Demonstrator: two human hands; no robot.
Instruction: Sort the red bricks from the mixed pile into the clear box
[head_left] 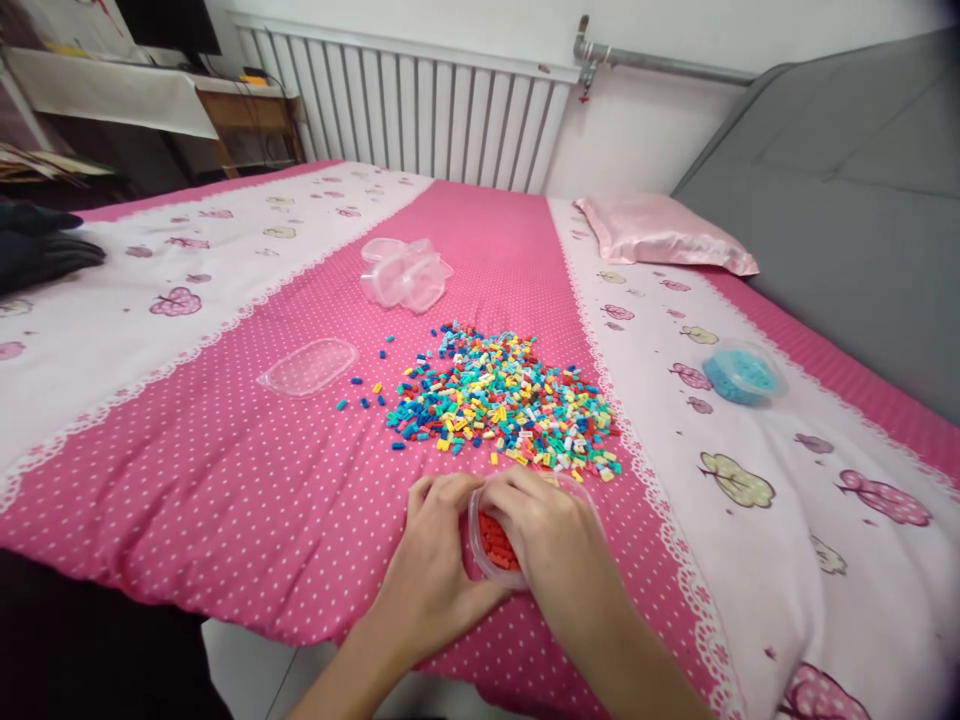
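A small clear plastic tub of red beads (pixel 495 545) sits near the front edge of the pink dotted bedspread (pixel 247 480). My left hand (pixel 439 550) curls round its left side, fingers closed on the rim. My right hand (pixel 544 525) lies over the top of the tub, fingers bent and pressed on it, hiding most of it. Just beyond my hands spreads a heap of mixed coloured beads (pixel 502 395) on the bedspread.
A clear lid (pixel 309 366) lies left of the heap, and a cluster of empty clear tubs (pixel 405 272) sits further back. A tub of blue beads (pixel 742 374) stands to the right. A pink pillow (pixel 664 232) and grey headboard (pixel 847 180) are at the right, a radiator (pixel 420 110) behind.
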